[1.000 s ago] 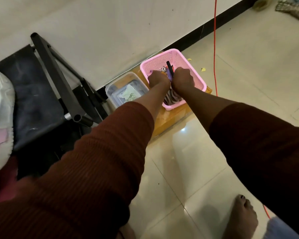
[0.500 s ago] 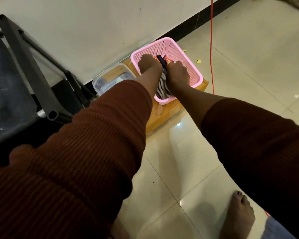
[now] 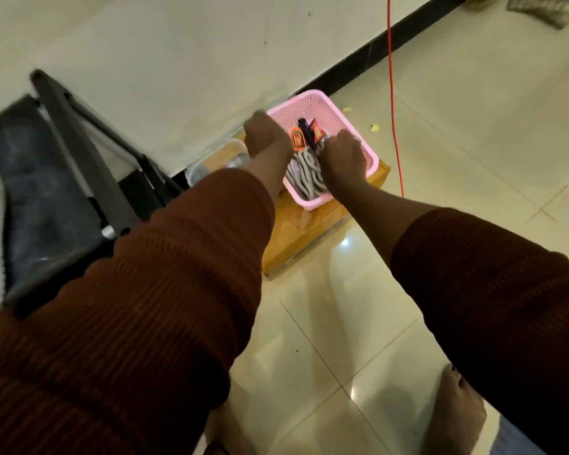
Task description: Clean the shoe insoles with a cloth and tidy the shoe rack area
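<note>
1. Inside the pink basket [image 3: 293, 111], against its near wall, lies the striped cloth [image 3: 306, 174]. An orange packet [image 3: 298, 139] and a dark stick-like item [image 3: 304, 129] lie behind it, toward the far wall.
2. Step in hand, as judged: take out the cloth for wiping the insoles. Steady the basket with one hand and lift the cloth straight up, so that the packet stays inside and the basket does not slide off the cardboard box [image 3: 309, 231] beneath it.
3. Left hand [image 3: 265, 136]: at the basket's left rim, forearm extended, back of hand up. The fingers appear curled together over the rim.
4. Right hand [image 3: 344, 157]: over the basket's right side, touching the cloth. The fingers bend downward with the tips hidden, so a pinch cannot be confirmed.
5. The shoe rack [image 3: 79, 142] stands left of the basket.
</note>
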Demonstrator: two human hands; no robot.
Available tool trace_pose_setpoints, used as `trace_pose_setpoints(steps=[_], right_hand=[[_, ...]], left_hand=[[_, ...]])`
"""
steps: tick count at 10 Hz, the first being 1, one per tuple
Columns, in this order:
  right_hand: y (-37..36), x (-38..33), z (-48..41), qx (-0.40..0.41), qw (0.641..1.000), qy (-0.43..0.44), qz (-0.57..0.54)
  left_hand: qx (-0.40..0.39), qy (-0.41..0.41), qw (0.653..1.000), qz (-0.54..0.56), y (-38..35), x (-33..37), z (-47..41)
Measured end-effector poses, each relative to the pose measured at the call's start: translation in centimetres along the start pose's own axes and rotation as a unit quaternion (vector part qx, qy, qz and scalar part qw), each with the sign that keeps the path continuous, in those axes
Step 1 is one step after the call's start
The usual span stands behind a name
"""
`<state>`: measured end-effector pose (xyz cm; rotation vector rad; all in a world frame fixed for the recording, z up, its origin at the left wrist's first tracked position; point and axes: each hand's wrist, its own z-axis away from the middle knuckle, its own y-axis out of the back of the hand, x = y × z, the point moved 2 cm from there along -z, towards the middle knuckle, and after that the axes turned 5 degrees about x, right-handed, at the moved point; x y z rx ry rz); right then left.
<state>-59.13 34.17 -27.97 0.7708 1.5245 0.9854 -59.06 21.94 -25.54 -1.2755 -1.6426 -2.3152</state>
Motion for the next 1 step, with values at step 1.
trace_pose_setpoints(steps=[1], right_hand=[[1.12,0.55,2.45,0.009,0.998,0.041,0.052]], left_hand=[[-0.025,0.026,0.998,0.049,1.50,-1.63,3.73]])
